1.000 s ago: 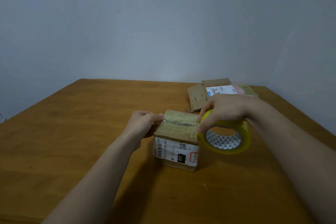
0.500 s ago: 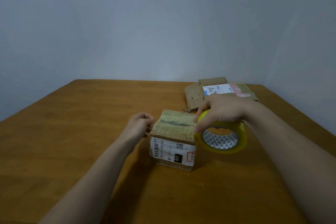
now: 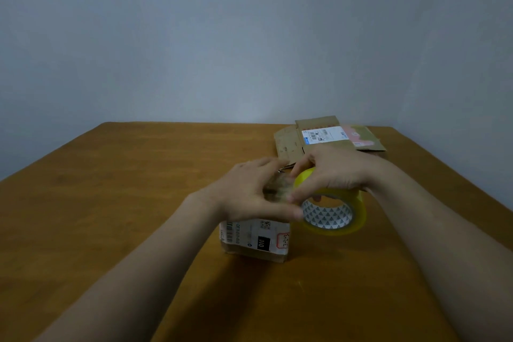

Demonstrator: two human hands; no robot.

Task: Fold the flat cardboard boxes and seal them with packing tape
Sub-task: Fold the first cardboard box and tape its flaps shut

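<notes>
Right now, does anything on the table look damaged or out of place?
Nothing is spilled or askew. The small box looks reused: its front label is ragged along the lower edge. The left hand rests on its top, the right hand grips the tape roll.

One folded box [image 3: 255,240], one tape roll [image 3: 334,218], one left hand [image 3: 249,193] and one right hand [image 3: 336,172] at mid-tabletop [image 3: 125,203]; one flat box [image 3: 288,143] near its far right corner.
</notes>
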